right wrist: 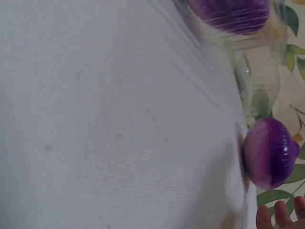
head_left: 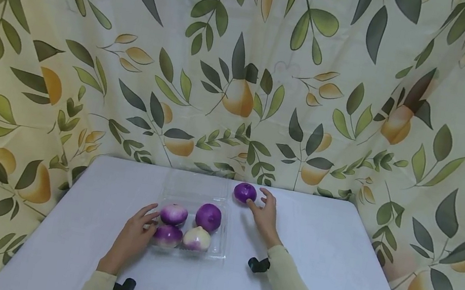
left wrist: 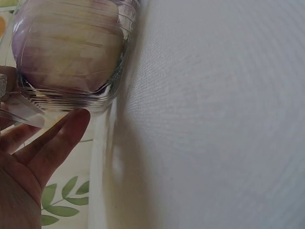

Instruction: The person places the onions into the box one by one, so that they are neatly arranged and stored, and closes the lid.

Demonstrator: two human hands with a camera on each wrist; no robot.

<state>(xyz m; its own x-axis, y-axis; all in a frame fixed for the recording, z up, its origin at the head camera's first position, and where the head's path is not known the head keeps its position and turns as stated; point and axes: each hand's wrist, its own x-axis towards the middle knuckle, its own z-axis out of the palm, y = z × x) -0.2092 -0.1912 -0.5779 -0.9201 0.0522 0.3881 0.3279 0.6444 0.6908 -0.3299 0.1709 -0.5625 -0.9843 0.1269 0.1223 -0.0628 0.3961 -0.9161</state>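
A clear plastic clamshell container (head_left: 218, 245) lies with its lid (head_left: 195, 185) folded back. Inside it sit several onions: a purple-and-white one (head_left: 173, 215), a darker purple one (head_left: 208, 217), another purple-and-white one (head_left: 168, 236) and a mostly white one (head_left: 197, 238). My left hand (head_left: 135, 237) is at the container's left side, fingers extended and touching its wall; the left wrist view shows the thumb (left wrist: 71, 126) by a lower corner. Beyond the container's right side, a loose purple onion (head_left: 245, 193) rests on the table. My right hand (head_left: 265, 218) is beside it, fingers spread, thumb close to it.
A white cloth covers the table (head_left: 300, 238). Behind it hangs a leaf-and-fruit patterned curtain (head_left: 234, 135). Black wrist cameras are strapped on the left wrist (head_left: 124, 288) and the right wrist (head_left: 258, 265).
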